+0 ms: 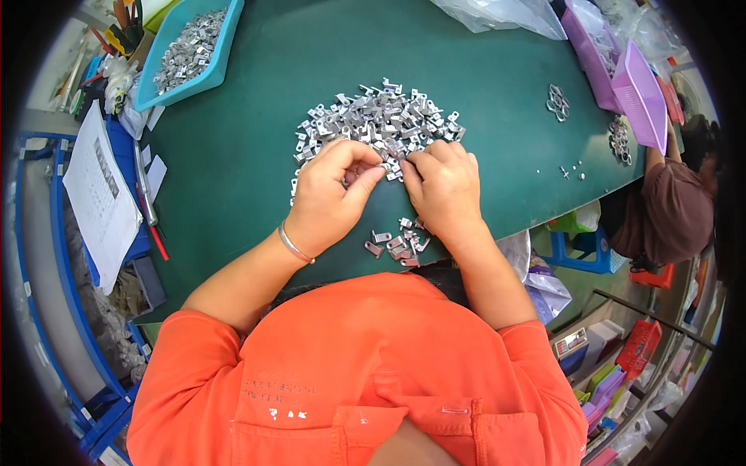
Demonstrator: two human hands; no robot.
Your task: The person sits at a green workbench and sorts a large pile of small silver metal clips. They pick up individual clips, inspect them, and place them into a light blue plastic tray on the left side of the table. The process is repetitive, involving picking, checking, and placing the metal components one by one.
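The heap of small silver metal brackets (373,116) lies on the green bench (210,194), just beyond both hands. The left hand (330,186) has its thumb and forefinger brought narrow, the tips almost meeting at the near side of the heap; the right hand (447,186) is curled to the right, with its fingertips also there. Whether either one grips a bracket, I cannot tell, because the fingers cover it. To work well here, it is probably better to take each bracket by its flat faces, with fingertips only, and to free it from its neighbours before turning it. The smaller group of brackets (400,247), on the near side, should stay apart from the heap.
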